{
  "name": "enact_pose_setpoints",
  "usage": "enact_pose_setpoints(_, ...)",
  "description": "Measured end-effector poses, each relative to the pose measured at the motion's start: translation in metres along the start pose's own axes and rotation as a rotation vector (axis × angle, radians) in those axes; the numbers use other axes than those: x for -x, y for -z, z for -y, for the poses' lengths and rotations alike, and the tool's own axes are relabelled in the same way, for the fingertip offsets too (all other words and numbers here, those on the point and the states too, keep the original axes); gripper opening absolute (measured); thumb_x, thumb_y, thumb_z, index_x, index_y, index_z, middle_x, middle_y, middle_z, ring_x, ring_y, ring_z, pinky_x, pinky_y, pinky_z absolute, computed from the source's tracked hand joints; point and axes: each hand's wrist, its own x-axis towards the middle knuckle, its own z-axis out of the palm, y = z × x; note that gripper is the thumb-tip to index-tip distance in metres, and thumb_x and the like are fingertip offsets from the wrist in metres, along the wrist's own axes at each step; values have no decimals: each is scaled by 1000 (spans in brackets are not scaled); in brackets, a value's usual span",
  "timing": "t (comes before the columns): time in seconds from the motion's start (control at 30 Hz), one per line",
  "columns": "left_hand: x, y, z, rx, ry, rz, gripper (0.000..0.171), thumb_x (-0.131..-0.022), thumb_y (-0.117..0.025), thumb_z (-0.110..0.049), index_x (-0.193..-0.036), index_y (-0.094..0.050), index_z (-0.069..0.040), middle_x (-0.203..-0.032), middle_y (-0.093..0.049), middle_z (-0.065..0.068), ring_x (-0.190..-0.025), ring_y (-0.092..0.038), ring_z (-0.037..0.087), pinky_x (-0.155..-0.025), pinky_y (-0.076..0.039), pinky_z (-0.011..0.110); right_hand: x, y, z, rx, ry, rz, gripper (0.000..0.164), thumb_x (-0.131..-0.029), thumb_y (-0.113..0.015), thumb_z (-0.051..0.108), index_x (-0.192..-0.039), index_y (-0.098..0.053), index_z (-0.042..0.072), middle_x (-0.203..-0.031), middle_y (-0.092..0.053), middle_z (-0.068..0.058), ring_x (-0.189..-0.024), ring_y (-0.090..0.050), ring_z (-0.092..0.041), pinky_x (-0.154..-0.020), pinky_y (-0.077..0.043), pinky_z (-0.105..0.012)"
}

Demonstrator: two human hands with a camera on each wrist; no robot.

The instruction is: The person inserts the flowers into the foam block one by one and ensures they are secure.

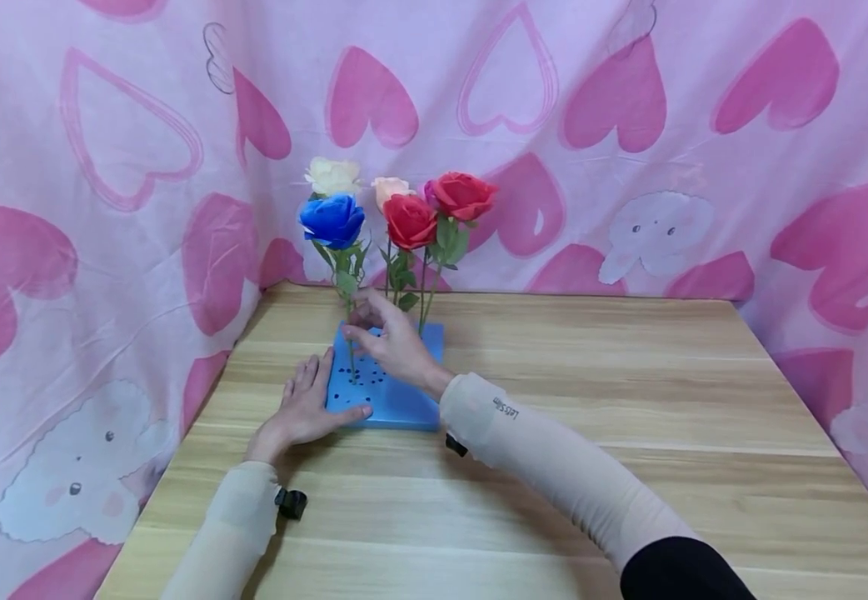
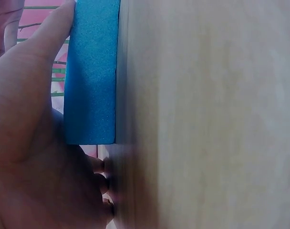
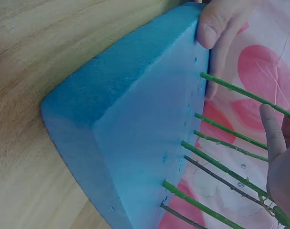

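A blue foam block (image 1: 404,404) dotted with small holes lies on the table, several artificial roses upright in it. My right hand (image 1: 396,342) pinches the stem (image 3: 233,88) of the blue rose (image 1: 332,222) between thumb and fingers; the stem's lower end meets the block's top. Flat against the block's left side, my left hand (image 1: 305,408) keeps its fingers straight, with the thumb across the near left corner. Behind and right of the blue rose are a white rose (image 1: 332,177), a pale pink rose (image 1: 389,192) and two red roses (image 1: 410,222). A purple bloom is mostly hidden.
The wooden table (image 1: 599,467) stretches to the right and toward me. A pink curtain (image 1: 434,83) with hearts hangs behind the table and along its sides. Other stems (image 3: 221,167) rise close to my right hand.
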Motion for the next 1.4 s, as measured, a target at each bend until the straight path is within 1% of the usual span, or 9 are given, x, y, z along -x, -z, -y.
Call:
enact_pose_setpoints(0.2,0,2,-1,2,0,1,136,-93,-69,-81,-178,8,-7,-183,8,33,-167,15,57,-131,9,77,0,0,0,22,-32,7,37,-111,-68,6,-146,-59,12,-118,-71,-13,-107,-75,-22,-87,-70,-48)
enact_pose_setpoints(0.37,-2,2,1,24,-14,-14,138,-92,-68,-84,-178,7,-6,-182,7,35,-167,15,58,-130,9,79,-1,1,0,41,-60,18,29,-111,-70,9,-139,-66,13,-114,-73,-9,-106,-77,-20,-86,-70,-42)
enact_pose_setpoints(0.53,-3,4,-2,12,3,3,136,-94,-69,-81,-178,8,-8,-183,9,33,-168,16,56,-131,10,77,0,2,-2,55,-53,8,29,-109,-72,8,-138,-70,12,-109,-75,-7,-105,-79,-26,-84,-70,-42)
enact_pose_setpoints(0.7,-5,4,-4,2,6,10,135,-95,-69,-80,-178,9,-8,-183,10,33,-168,16,56,-131,9,77,0,2,-4,80,-34,-4,20,-109,-73,7,-129,-73,11,-101,-76,-5,-101,-81,-33,-82,-71,-43)
enact_pose_setpoints(0.87,-5,3,-6,1,-2,13,135,-95,-69,-79,-178,8,-8,-183,9,33,-167,16,56,-131,8,78,1,3,-8,87,-33,-12,18,-108,-74,9,-126,-74,6,-98,-76,-4,-96,-81,-28,-80,-71,-39)
enact_pose_setpoints(0.97,-6,0,-6,-3,-3,18,135,-94,-69,-80,-178,9,-9,-183,9,31,-168,16,55,-132,9,76,3,5,-11,41,-64,-1,21,-107,-74,9,-128,-75,6,-107,-79,-10,-99,-80,-23,-82,-70,-36)
enact_pose_setpoints(1.13,-7,-2,-5,-3,1,13,135,-94,-69,-80,-178,8,-8,-183,9,31,-168,15,56,-132,9,76,5,11,-14,-8,-107,38,31,-105,-79,12,-135,-78,6,-124,-80,-13,-104,-80,-20,-88,-70,-45)
enact_pose_setpoints(1.23,-6,-1,-5,-8,0,6,135,-95,-69,-80,-178,9,-8,-183,8,32,-168,14,56,-132,9,77,7,15,-15,-6,-131,40,37,-102,-83,15,-138,-77,7,-120,-81,-8,-104,-80,-22,-90,-69,-53)
enact_pose_setpoints(1.4,-3,0,-3,-15,4,-1,135,-94,-69,-80,-178,8,-7,-183,8,33,-168,13,57,-131,8,78,11,20,-14,-62,-164,37,43,-101,-84,13,-143,-74,9,-122,-80,-10,-108,-80,-32,-91,-67,-59)
